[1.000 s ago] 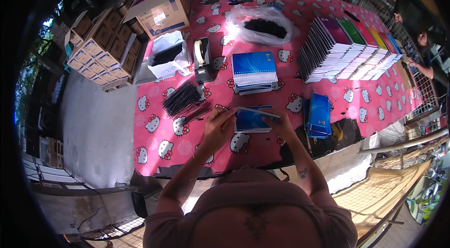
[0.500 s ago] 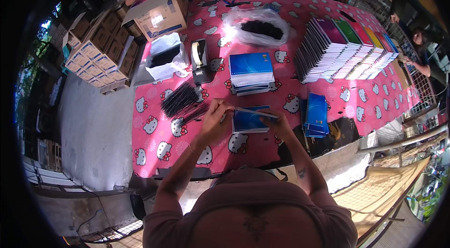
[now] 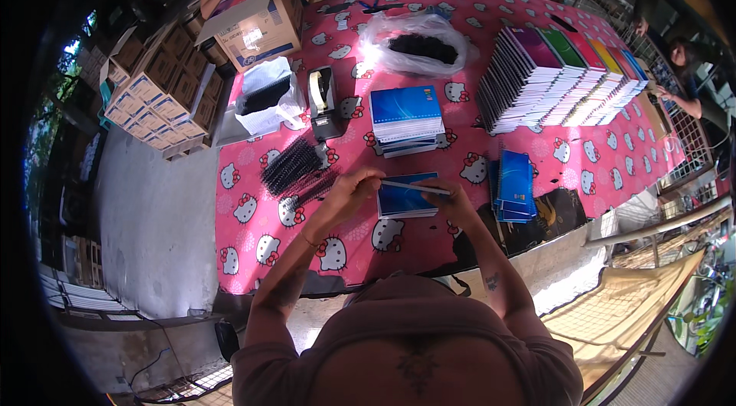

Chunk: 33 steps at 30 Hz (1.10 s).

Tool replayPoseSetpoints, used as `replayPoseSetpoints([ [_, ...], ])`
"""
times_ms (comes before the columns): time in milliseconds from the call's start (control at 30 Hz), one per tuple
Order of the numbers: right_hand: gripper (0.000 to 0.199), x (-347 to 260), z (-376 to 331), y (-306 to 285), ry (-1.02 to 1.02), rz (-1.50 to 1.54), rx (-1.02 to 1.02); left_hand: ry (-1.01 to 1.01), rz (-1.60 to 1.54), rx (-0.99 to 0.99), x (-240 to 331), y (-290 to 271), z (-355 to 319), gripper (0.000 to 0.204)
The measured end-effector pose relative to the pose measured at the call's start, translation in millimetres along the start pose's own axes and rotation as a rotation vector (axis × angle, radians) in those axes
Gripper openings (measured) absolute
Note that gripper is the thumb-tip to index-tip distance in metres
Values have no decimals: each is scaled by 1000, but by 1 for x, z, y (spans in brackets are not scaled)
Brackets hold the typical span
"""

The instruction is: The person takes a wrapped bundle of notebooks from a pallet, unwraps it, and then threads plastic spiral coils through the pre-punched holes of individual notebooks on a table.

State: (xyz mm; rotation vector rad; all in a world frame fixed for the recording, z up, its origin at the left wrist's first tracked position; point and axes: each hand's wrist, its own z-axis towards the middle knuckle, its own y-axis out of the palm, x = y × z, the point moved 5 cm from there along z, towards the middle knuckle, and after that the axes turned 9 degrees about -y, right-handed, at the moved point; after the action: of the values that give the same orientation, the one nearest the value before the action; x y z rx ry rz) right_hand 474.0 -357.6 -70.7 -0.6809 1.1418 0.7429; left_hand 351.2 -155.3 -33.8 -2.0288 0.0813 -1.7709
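A thin notebook (image 3: 410,187), seen nearly edge-on, is held level between my two hands. Its left end is pinched in the closed fingers of my left hand (image 3: 354,193). The fingers of my right hand (image 3: 454,203) are closed around the right end. Just under it lies a low stack of blue-covered notebooks (image 3: 406,213) on the table. Beyond that stands a taller stack of blue-covered notebooks (image 3: 405,111), with holes along the near edge of the top cover. To the left of my left hand, black spiral binding coils (image 3: 291,166) lie in a loose pile.
Several blue notebooks (image 3: 515,184) lie at the right. Behind them rise tall stacks of spiral notebooks (image 3: 537,84). A tape dispenser (image 3: 326,103), a white box of coils (image 3: 268,95), a plastic bag (image 3: 418,46) and a cardboard carton (image 3: 257,30) stand farther back. Other people are nearby.
The notebook in my hands now appears more edge-on, and my left forearm has shifted slightly left. The surroundings show a small camera shift.
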Motion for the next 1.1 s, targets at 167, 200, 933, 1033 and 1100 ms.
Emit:
replayPoseSetpoints([
  [167,25,0,-1,-1,-7,-1,8,390,334,104,28,-2,-2,21],
  [200,25,0,-1,0,-6,2,7,403,423,81,20,-3,0,22],
  [933,33,-39,-4,15,59,17,188,366,1131,498,59,32,-10,87],
  [1033,34,-48,-3,9,85,82,204,410,1108,347,49,53,-30,86],
  [1100,34,-52,-3,5,42,115,216,541,1116,288,26,74,-52,85],
])
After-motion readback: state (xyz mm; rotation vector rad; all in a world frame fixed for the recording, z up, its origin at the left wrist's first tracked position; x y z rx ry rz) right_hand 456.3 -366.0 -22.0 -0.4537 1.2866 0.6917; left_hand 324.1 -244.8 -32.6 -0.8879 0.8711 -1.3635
